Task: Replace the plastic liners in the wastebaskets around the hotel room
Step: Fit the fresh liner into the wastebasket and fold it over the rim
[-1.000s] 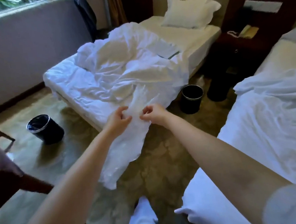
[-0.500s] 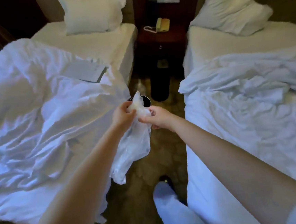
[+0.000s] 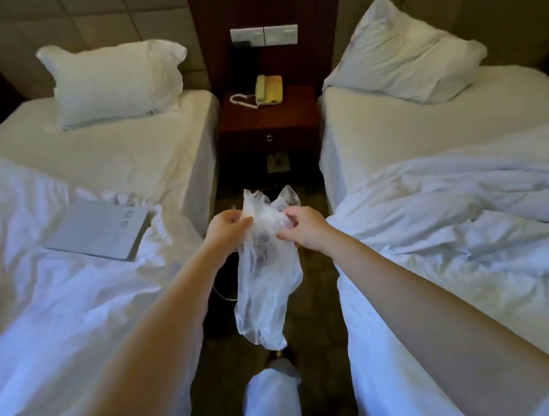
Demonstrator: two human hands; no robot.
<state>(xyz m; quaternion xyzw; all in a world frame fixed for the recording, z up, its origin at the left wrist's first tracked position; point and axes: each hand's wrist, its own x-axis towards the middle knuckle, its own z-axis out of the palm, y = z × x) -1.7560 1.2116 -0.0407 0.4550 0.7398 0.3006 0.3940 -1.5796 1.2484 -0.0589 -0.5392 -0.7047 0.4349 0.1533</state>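
Note:
A clear plastic liner (image 3: 267, 285) hangs in the aisle between two beds. My left hand (image 3: 226, 229) pinches its top edge on the left and my right hand (image 3: 303, 228) pinches it on the right, the two hands close together. The liner's top bunches up above my fingers and its lower part dangles loose over the dark floor. A thin curved rim shows faintly on the floor behind my left forearm; I cannot tell whether it is a wastebasket.
An unmade bed (image 3: 73, 294) with a grey booklet (image 3: 101, 233) lies left, another rumpled bed (image 3: 469, 222) right. A dark nightstand (image 3: 268, 121) with a phone (image 3: 268, 89) stands at the aisle's far end. My leg (image 3: 268, 406) is below.
The view has swung right from the left bed and window to face down the aisle. The two black wastebaskets have left sight. Both hands still hold the liner, now hanging over the aisle floor.

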